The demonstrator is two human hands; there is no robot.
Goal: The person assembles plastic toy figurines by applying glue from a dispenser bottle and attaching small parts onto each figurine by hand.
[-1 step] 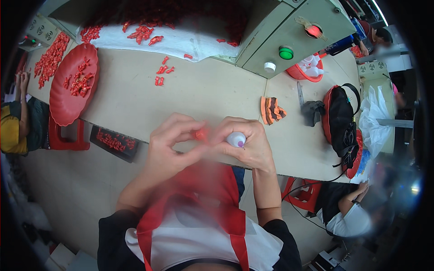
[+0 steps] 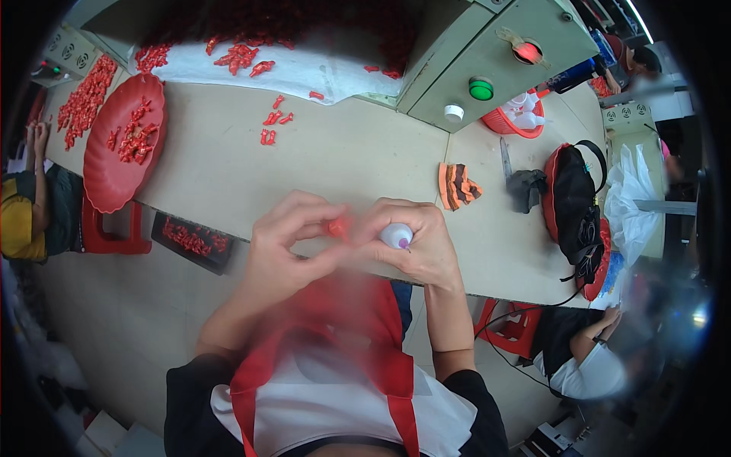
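Observation:
Above the table's near edge, my left hand (image 2: pixel 293 238) pinches a small red piece (image 2: pixel 337 227) between thumb and fingers; its details are blurred. Right beside it, my right hand (image 2: pixel 428 245) is wrapped round a small whitish squeeze bottle (image 2: pixel 394 234) with a purple tip that points toward me. The two hands nearly meet at the fingertips. Farther off on the table lie several small red figurines (image 2: pixel 272 118). To the left, a red scalloped plate (image 2: pixel 99 164) bears a heap of similar red figurines (image 2: pixel 137 141).
A green-grey machine (image 2: pixel 426 91) with a white sheet full of red pieces stands at the back. At right are a striped orange cloth (image 2: pixel 457 187), a knife (image 2: pixel 505 158), a red basket (image 2: pixel 499 122) of white bottles and a black bag (image 2: pixel 567 198). Co-workers sit on both sides.

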